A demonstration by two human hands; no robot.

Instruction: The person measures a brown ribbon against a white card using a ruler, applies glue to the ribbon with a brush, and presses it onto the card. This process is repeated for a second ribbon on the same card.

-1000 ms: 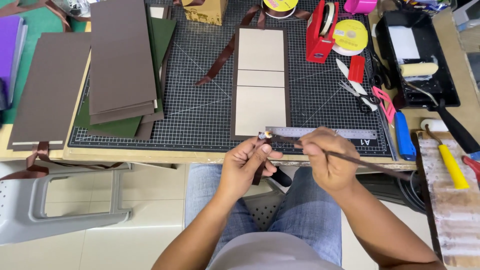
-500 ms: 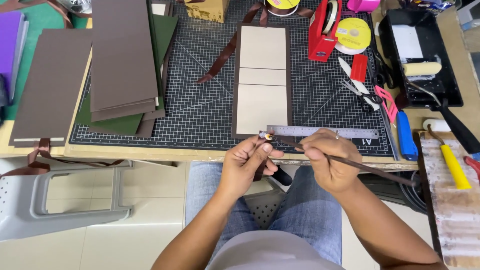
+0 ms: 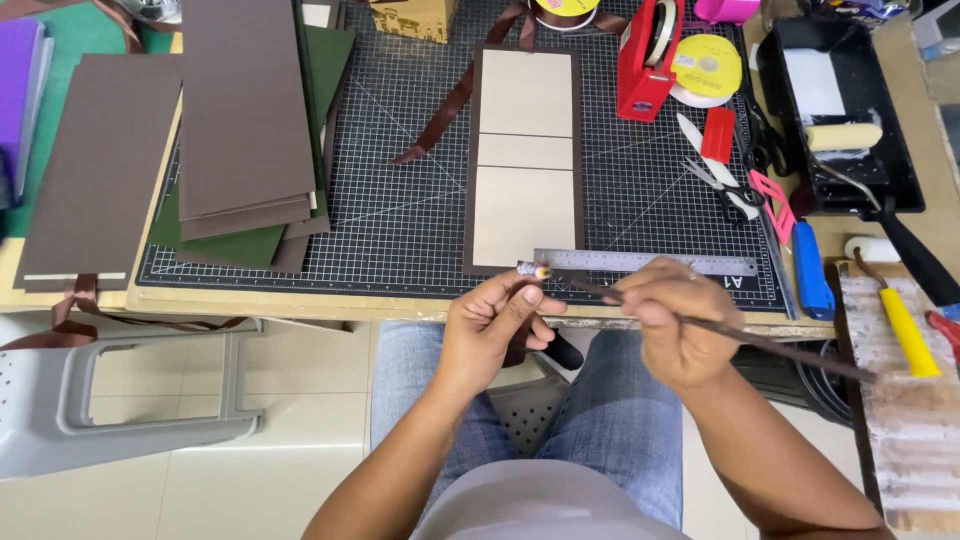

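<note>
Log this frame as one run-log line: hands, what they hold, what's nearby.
left hand: pinches small metal-tipped piece | right hand: holds thin dark rod to it | nearby: steel ruler, cutting mat

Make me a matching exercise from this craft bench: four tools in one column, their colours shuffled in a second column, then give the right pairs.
Things:
1. Tape dispenser
2. Utility knife
3. Ruler
4. Roll of tape

Colours:
A. Blue
B. Yellow
C. Red
D. Silver grey

Pairs: 1-C, 2-A, 3-D, 4-B
</note>
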